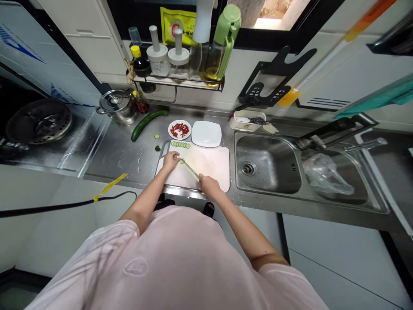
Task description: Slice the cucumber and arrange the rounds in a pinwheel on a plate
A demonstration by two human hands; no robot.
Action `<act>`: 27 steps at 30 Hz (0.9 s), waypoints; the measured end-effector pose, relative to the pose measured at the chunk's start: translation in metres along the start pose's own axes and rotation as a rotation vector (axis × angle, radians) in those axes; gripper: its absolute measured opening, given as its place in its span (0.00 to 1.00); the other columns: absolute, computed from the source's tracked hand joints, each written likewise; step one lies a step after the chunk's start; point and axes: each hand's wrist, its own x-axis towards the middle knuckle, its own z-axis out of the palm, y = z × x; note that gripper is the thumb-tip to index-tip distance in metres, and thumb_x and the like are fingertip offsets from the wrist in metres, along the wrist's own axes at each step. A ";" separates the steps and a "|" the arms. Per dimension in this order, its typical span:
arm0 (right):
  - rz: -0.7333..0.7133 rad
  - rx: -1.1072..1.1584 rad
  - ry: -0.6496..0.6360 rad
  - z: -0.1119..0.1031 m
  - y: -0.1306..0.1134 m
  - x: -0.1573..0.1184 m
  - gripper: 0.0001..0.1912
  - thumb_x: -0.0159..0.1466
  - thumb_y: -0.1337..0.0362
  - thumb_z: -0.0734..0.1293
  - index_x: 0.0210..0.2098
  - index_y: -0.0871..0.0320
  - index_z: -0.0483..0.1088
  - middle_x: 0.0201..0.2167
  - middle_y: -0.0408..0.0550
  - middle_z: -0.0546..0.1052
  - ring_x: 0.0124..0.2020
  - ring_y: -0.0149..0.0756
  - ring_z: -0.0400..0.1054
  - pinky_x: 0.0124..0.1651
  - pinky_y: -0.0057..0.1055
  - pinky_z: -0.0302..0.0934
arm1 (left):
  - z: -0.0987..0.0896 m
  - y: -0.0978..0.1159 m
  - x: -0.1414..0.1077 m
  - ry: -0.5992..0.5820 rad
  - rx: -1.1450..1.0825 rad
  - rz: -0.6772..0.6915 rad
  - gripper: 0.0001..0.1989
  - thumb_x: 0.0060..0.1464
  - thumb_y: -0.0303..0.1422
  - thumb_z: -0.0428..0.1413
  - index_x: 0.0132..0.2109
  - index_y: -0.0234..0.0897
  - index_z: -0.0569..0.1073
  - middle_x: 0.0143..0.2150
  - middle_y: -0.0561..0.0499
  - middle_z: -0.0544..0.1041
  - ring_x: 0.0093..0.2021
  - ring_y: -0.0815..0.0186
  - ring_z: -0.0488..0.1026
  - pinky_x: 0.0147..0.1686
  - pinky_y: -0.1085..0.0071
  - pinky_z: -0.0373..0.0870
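My right hand (209,187) grips a knife (191,169) by its handle, the blade slanting up and left over the white cutting board (216,165). At the knife's tip a thin cucumber slice (182,161) shows, right beside the fingertips of my left hand (171,161). The fingers of that hand are curled and pinched together; what lies between them is too small to make out. A row of overlapping cucumber slices (180,145) lies along the board's top left edge.
Behind the board stand a plate of chopped red pieces (180,129) and a white plate (206,133). A whole cucumber (146,124) lies to the left, near a lidded pot (119,107). The sink (267,165) borders the right side. A condiment rack (180,82) hangs above.
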 end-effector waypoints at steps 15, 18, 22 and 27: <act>0.009 0.001 -0.033 -0.007 -0.002 -0.001 0.13 0.65 0.67 0.53 0.47 0.56 0.62 0.40 0.54 0.74 0.40 0.40 0.69 0.34 0.29 0.56 | 0.001 -0.002 0.001 0.003 0.017 0.005 0.10 0.44 0.29 0.59 0.38 0.36 0.74 0.29 0.53 0.69 0.29 0.70 0.66 0.34 0.73 0.64; 0.013 0.003 -0.037 -0.010 -0.003 -0.002 0.14 0.65 0.68 0.53 0.47 0.57 0.62 0.40 0.54 0.74 0.40 0.41 0.69 0.35 0.30 0.56 | 0.001 -0.002 0.000 0.002 0.016 0.010 0.10 0.44 0.29 0.59 0.38 0.36 0.75 0.30 0.52 0.69 0.29 0.69 0.66 0.34 0.72 0.64; 0.024 0.011 -0.048 -0.014 -0.005 -0.003 0.14 0.65 0.68 0.53 0.48 0.57 0.62 0.41 0.55 0.74 0.42 0.41 0.69 0.36 0.30 0.57 | 0.001 -0.001 0.000 -0.001 0.027 0.007 0.10 0.44 0.29 0.59 0.38 0.36 0.75 0.30 0.52 0.69 0.30 0.69 0.66 0.35 0.72 0.64; 0.032 0.015 -0.065 -0.016 -0.005 -0.002 0.15 0.65 0.67 0.53 0.48 0.57 0.63 0.42 0.55 0.74 0.42 0.42 0.70 0.36 0.31 0.58 | 0.000 0.000 0.000 -0.007 0.026 0.006 0.10 0.44 0.29 0.59 0.38 0.36 0.75 0.30 0.52 0.69 0.30 0.69 0.66 0.35 0.72 0.64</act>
